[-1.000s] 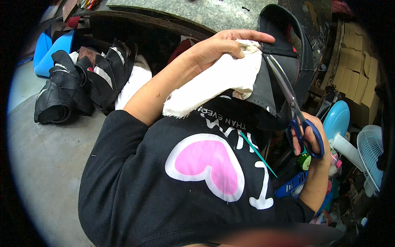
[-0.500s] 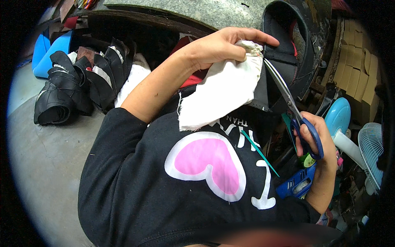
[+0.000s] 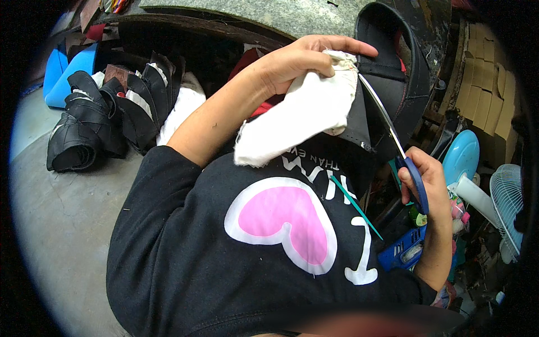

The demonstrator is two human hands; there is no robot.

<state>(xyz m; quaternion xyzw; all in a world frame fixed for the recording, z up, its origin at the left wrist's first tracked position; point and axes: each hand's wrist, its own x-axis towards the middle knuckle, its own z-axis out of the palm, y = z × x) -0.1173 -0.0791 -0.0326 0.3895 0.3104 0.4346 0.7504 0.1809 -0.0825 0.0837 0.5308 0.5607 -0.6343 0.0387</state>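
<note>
My left hand (image 3: pixel 306 59) pinches a white cloth piece (image 3: pixel 297 115) between thumb and fingers, its index finger stretched out to the right. The cloth hangs down toward my chest, with a frayed lower edge. In my right hand (image 3: pixel 425 174) are scissors with dark blue handles (image 3: pixel 416 185), the fingers wrapped round the loops. Their long metal blades (image 3: pixel 382 111) reach up to the cloth's right edge, near my left fingertips. Just behind the blades lies a black padded item with a looped strap (image 3: pixel 387 67), its exact kind unclear.
A grey worktop (image 3: pixel 252 19) runs along the far side. Rolled black strips (image 3: pixel 78 140) lie on the floor at left, by a blue sheet (image 3: pixel 67 76). Cardboard (image 3: pixel 485 84) and a fan (image 3: pixel 505 196) stand at right. A thin green strip (image 3: pixel 356 208) crosses my black shirt.
The lower part of the cloth has swung slightly left and up. The scissors have turned, their handles shifting a little left, and the blades look closer together.
</note>
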